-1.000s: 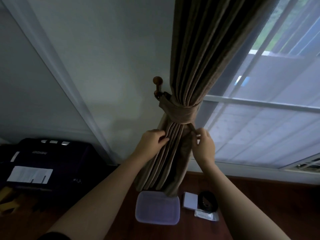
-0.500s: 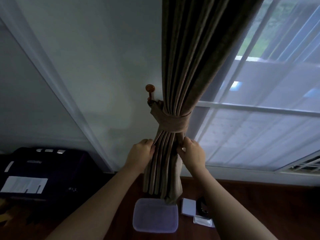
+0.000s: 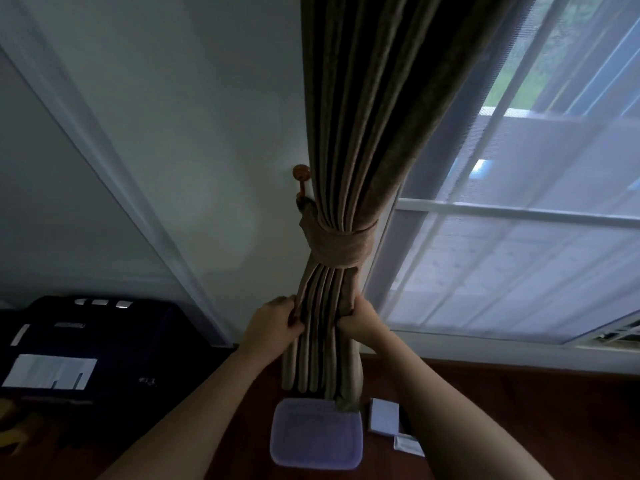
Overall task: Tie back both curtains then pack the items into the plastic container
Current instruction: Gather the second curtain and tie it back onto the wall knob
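Note:
A brown pleated curtain (image 3: 367,140) hangs in the middle, gathered by a matching fabric tieback (image 3: 341,242) looped to a wooden wall hook (image 3: 302,174). Below the tieback my left hand (image 3: 273,327) grips the curtain's left folds and my right hand (image 3: 360,322) grips its right folds. On the floor under the curtain's hem lies the translucent plastic container (image 3: 316,433) with its lid on. Beside it to the right lie a small white box (image 3: 383,415) and a white packet (image 3: 408,445), partly hidden by my right forearm.
A dark case (image 3: 86,344) with a white paper on it stands at the left on the wooden floor (image 3: 536,410). A sheer white curtain (image 3: 519,244) covers the window on the right. A white wall trim (image 3: 114,161) runs diagonally at the left.
Both hands slid down the curtain from just under the tieback and closed round the folds. The view tilted, so the black item by the white box is now behind my right forearm.

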A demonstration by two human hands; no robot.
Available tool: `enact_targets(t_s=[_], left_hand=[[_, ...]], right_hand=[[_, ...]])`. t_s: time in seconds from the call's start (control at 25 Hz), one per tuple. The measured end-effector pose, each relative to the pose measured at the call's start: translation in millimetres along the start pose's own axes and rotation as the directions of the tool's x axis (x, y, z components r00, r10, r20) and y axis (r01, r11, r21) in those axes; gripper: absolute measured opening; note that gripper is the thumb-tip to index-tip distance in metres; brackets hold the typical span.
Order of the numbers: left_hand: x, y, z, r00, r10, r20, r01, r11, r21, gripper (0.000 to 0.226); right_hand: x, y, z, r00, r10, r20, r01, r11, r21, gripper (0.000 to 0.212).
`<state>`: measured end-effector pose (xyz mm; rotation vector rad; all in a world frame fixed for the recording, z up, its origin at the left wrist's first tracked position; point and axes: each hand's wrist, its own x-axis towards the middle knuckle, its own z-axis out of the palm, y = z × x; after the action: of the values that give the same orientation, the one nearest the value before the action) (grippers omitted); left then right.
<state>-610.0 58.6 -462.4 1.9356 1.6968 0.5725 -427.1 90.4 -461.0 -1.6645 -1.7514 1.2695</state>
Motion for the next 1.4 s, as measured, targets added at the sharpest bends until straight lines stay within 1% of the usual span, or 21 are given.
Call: enact_targets(t_s=[0.04, 0.12, 0.16, 0.24, 0.36, 0.44, 0.48, 0.52, 0.6, 0.68, 0.72, 0.8, 0.88, 0.96, 1.0, 1.12, 1.2, 1.28, 1.32, 1.36, 1.4], left_hand=[[-2, -3, -3, 1.0, -0.011, -0.004, 0.011, 0.999, -0.044, 0.007], [-3, -5, -11, 0.998, -0.066, -0.011, 0.065, 0.994, -0.09, 0.03], [-3, -7, -15, 0.995, -0.095, -0.016, 0.093, 0.991, -0.095, 0.038], [-4, -12, -21, 0.992, -0.123, -0.013, 0.121, 0.988, -0.099, 0.043], [-6, -16, -23, 0.99, -0.142, 0.0, 0.141, 0.988, -0.07, 0.041], [-4, -15, -20, 0.992, -0.13, -0.006, 0.129, 0.991, -0.022, 0.039], [-2, -13, -18, 0.993, -0.122, -0.006, 0.122, 0.992, 0.014, 0.034], [0, -10, -15, 0.994, -0.112, -0.015, 0.112, 0.992, 0.054, 0.028], [6, -9, -11, 0.994, -0.086, -0.072, 0.095, 0.987, 0.128, 0.027], [9, -10, -9, 0.991, -0.053, -0.122, 0.071, 0.986, 0.151, 0.028], [8, -9, -7, 0.99, -0.038, -0.139, 0.057, 0.989, 0.138, 0.028], [7, -2, -5, 0.982, -0.014, -0.19, 0.033, 0.995, 0.096, 0.026], [7, 10, -7, 0.959, 0.031, -0.281, -0.013, 0.998, 0.066, 0.026], [8, 21, -10, 0.933, 0.076, -0.351, -0.059, 0.997, 0.059, 0.032], [10, 24, -12, 0.926, 0.085, -0.367, -0.068, 0.996, 0.058, 0.033], [10, 29, -11, 0.91, 0.158, -0.383, -0.115, 0.984, 0.132, 0.021], [10, 32, -9, 0.923, 0.19, -0.334, -0.142, 0.976, 0.163, 0.02], [8, 37, -9, 0.926, 0.191, -0.327, -0.148, 0.977, 0.153, 0.02], [8, 39, -9, 0.923, 0.178, -0.34, -0.141, 0.981, 0.13, 0.021], [9, 42, -11, 0.921, 0.164, -0.353, -0.14, 0.986, 0.093, 0.024], [9, 47, -15, 0.913, 0.157, -0.378, -0.147, 0.988, 0.056, 0.025]], right_hand=[[5, -10, 5, 0.996, -0.049, 0.081, 0.052, 0.998, -0.033, 0.054], [13, -26, 14, 0.975, -0.114, 0.191, 0.125, 0.991, -0.044, 0.038], [14, -36, 16, 0.961, -0.09, 0.263, 0.104, 0.994, -0.042, 0.032], [19, -48, 16, 0.92, -0.033, 0.391, 0.054, 0.997, -0.045, 0.033], [26, -53, 13, 0.896, -0.017, 0.443, 0.046, 0.997, -0.056, 0.043], [30, -52, 14, 0.894, -0.005, 0.448, 0.041, 0.997, -0.071, 0.036], [33, -49, 15, 0.912, 0.004, 0.41, 0.039, 0.994, -0.097, 0.032], [36, -44, 14, 0.942, 0.009, 0.336, 0.038, 0.99, -0.133, 0.029], [34, -23, 9, 0.996, 0.025, 0.09, -0.006, 0.977, -0.211, 0.027], [20, 4, 6, 0.991, 0.034, -0.128, -0.062, 0.973, -0.224, 0.024], [12, 16, 5, 0.983, 0.017, -0.18, -0.057, 0.974, -0.221, 0.022], [-5, 24, 5, 0.97, -0.092, -0.223, 0.052, 0.983, -0.176, 0.023], [-13, 13, 3, 0.911, -0.244, -0.332, 0.232, 0.97, -0.078, 0.02], [-17, -6, -4, 0.809, -0.363, -0.462, 0.358, 0.928, -0.102, 0.017], [-19, -13, -9, 0.768, -0.388, -0.509, 0.377, 0.917, -0.131, 0.016], [-26, -14, -19, 0.704, -0.406, -0.583, 0.316, 0.914, -0.255, 0.008], [-24, -11, -26, 0.71, -0.412, -0.571, 0.241, 0.904, -0.353, 0.017], [-24, -15, -34, 0.733, -0.372, -0.57, 0.197, 0.917, -0.346, 0.029], [-23, -18, -35, 0.749, -0.35, -0.562, 0.193, 0.928, -0.32, 0.029], [-26, -21, -37, 0.757, -0.338, -0.559, 0.212, 0.936, -0.28, 0.024], [-30, -23, -38, 0.75, -0.335, -0.57, 0.246, 0.941, -0.231, 0.012]])
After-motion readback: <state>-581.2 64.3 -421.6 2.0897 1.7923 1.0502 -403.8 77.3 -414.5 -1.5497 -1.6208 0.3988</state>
